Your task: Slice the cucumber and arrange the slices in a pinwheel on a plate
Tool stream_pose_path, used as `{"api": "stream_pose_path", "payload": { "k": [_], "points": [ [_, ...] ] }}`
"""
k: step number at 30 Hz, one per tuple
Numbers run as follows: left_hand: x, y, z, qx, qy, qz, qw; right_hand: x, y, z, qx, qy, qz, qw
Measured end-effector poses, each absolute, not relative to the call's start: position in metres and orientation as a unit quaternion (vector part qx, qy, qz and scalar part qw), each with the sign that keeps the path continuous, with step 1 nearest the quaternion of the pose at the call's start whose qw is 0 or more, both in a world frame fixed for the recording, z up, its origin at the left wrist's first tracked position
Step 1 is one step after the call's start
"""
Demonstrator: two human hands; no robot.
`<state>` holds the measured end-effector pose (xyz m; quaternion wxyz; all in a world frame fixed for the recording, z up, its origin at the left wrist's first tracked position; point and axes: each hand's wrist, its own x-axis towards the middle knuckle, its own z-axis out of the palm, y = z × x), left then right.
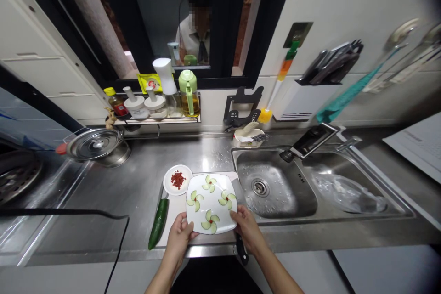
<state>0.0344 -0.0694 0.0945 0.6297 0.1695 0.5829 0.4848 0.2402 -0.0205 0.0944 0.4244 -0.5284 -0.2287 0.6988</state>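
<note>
Both my left hand and my right hand grip a white squarish plate by its near corners, thumbs on the rim. Several pinwheels of green-edged cucumber slices with small red centres lie spread over it. Behind its left corner is a small white plate with chopped red bits. A piece of cucumber lies at the left edge of the white cutting board. Beside my right hand, a knife shows its black handle; its blade is mostly hidden.
To the right is a double sink with a black faucet and a plastic bag. A lidded pot stands at the left. Seasoning jars line a shelf below the window. A black cable crosses the counter's left side.
</note>
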Motion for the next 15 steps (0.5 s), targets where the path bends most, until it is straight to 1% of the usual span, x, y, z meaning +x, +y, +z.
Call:
{"api": "stream_pose_path", "payload": {
  "k": [4,8,15],
  "points": [
    [0.038,-0.071,0.096,0.171,0.585,0.483,0.628,0.231,-0.022,0.094,-0.486,-0.219,0.722,0.441],
    [0.042,-0.073,0.101,0.173,0.586,0.476,0.632,0.230,-0.025,0.095,-0.486,-0.227,0.711,0.454],
    [0.046,-0.071,0.108,0.194,0.559,0.447,0.671,0.257,-0.023,0.099,-0.486,-0.229,0.714,0.449]
  ]
}}
